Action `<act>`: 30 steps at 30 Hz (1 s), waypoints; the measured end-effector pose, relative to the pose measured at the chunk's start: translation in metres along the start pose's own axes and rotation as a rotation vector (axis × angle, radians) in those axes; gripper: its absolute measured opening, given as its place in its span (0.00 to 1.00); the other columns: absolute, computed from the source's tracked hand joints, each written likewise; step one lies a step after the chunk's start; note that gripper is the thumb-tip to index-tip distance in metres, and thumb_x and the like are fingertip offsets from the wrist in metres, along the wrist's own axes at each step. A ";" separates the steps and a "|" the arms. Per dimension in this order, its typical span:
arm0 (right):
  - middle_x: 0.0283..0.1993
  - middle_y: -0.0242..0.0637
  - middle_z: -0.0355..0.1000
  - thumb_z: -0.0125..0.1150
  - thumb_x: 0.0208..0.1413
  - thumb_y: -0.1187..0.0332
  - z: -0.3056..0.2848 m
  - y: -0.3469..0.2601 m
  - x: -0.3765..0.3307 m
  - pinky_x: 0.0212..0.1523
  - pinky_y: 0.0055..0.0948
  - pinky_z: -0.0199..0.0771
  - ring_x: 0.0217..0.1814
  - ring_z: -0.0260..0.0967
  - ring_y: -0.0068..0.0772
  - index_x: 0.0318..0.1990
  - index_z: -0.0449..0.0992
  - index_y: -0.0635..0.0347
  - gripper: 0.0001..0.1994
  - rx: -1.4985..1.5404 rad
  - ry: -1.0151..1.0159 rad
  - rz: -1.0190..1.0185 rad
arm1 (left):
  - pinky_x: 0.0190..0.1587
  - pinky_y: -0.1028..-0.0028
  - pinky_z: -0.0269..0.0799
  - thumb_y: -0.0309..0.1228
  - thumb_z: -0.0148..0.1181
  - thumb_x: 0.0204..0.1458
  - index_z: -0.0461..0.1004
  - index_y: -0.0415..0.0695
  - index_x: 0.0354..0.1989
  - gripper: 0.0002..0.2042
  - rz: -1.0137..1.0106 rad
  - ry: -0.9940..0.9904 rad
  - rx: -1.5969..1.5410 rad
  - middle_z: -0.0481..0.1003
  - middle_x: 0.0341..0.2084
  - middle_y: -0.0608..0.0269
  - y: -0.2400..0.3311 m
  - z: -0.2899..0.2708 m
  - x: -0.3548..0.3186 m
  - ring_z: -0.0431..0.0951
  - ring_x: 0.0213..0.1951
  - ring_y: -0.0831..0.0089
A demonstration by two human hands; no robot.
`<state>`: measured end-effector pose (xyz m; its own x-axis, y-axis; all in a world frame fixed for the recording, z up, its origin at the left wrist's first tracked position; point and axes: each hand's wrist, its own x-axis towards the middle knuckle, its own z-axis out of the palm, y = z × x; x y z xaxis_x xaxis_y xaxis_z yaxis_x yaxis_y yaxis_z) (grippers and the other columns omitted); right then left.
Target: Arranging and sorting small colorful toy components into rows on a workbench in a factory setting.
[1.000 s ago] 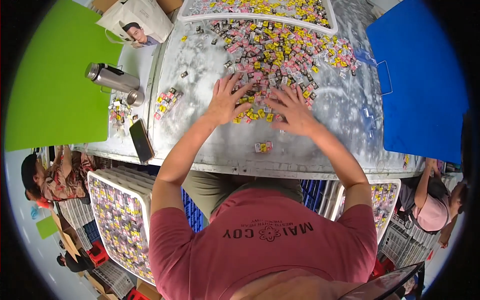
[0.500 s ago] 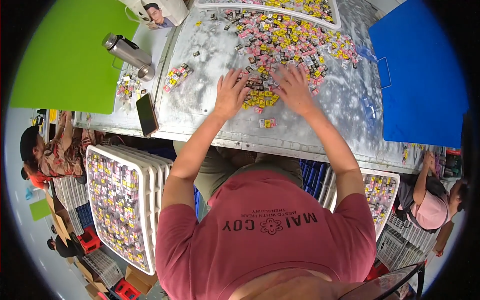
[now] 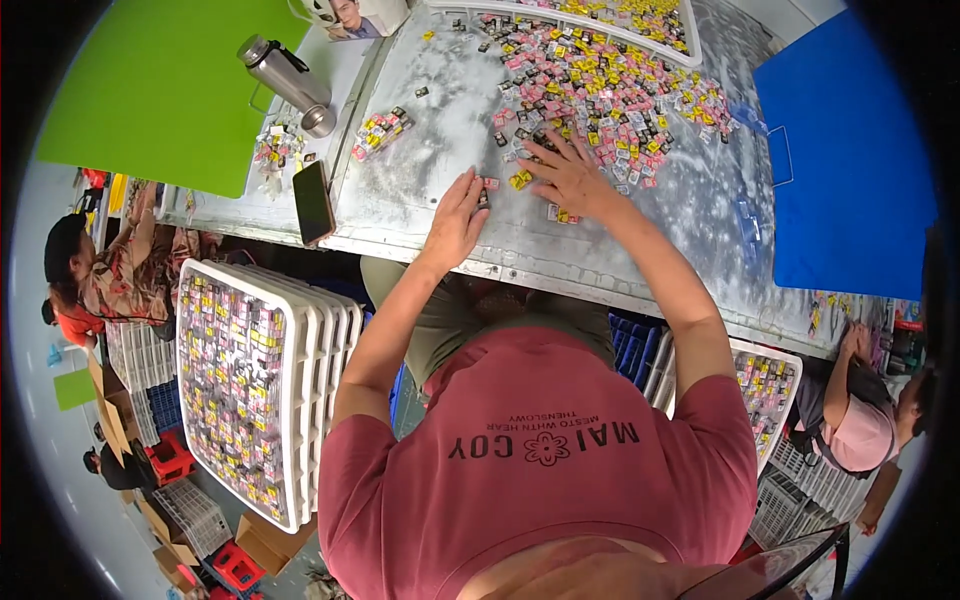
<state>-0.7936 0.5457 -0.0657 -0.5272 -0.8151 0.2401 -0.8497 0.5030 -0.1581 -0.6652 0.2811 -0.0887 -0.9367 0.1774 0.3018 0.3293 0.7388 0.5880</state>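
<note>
A wide heap of small flat square pieces (image 3: 610,95), pink, yellow, black and white, is spread over the metal tabletop (image 3: 450,110). My right hand (image 3: 574,182) lies palm down on the heap's near edge, fingers stretched and spread, with some yellow and black pieces under and beside the fingertips. To its left, my left hand (image 3: 456,226) rests with straight fingers against a few pink and dark pieces (image 3: 488,188). Its palm side is hidden. A short row of joined-looking pieces (image 3: 563,214) lies just below my right hand.
A white tray (image 3: 560,15) of pieces stands at the back. On the left are a steel flask (image 3: 285,80), a phone (image 3: 313,203) and a small cluster (image 3: 381,133). Stacked filled trays (image 3: 290,400) stand beside me. Green (image 3: 150,100) and blue boards (image 3: 850,150) flank the table; other people sit beyond.
My left hand has come nearer the table's front edge, away from the heap. My right hand has shifted slightly, and the yellow pieces between the hands are now fewer in view. The view has tilted slightly.
</note>
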 end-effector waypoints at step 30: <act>0.41 0.32 0.74 0.66 0.52 0.63 0.021 -0.066 0.036 0.60 0.44 0.61 0.52 0.68 0.40 0.38 0.80 0.52 0.08 0.140 0.185 0.021 | 0.35 0.70 0.75 0.19 0.68 0.49 0.81 0.39 0.49 0.16 -0.050 0.210 -0.116 0.78 0.41 0.56 -0.003 -0.005 -0.002 0.76 0.30 0.66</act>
<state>-0.7560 0.4769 -0.0664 -0.5483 -0.7319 0.4047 -0.8359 0.4642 -0.2930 -0.6641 0.2757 -0.0874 -0.9109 -0.0052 0.4126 0.3064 0.6612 0.6848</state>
